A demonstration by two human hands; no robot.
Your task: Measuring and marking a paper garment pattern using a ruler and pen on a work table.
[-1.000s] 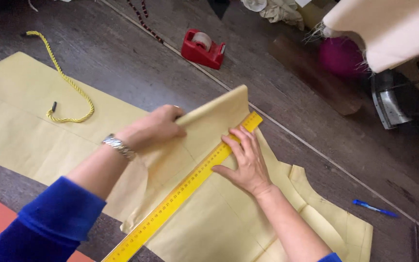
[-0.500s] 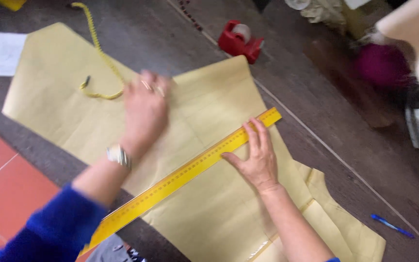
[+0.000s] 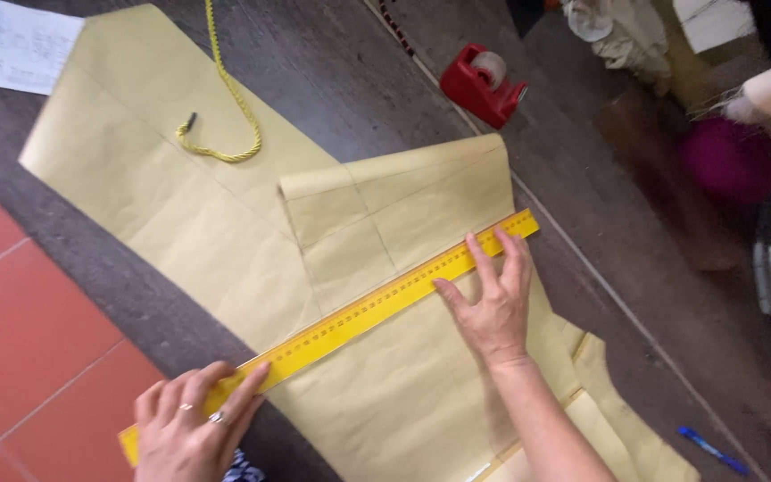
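Yellow ruler [image 3: 350, 321] pinned under left hand [image 3: 191, 428], right hand [image 3: 491, 308] (diagonal, on brown paper [image 3: 180, 214]).

No packages, labels, signs, screens visible on dark floor.

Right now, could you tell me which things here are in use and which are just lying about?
In use: yellow ruler, folded brown paper, left hand, right hand.
Lying about: red tape dispenser, yellow cord, blue pen, white sheet.
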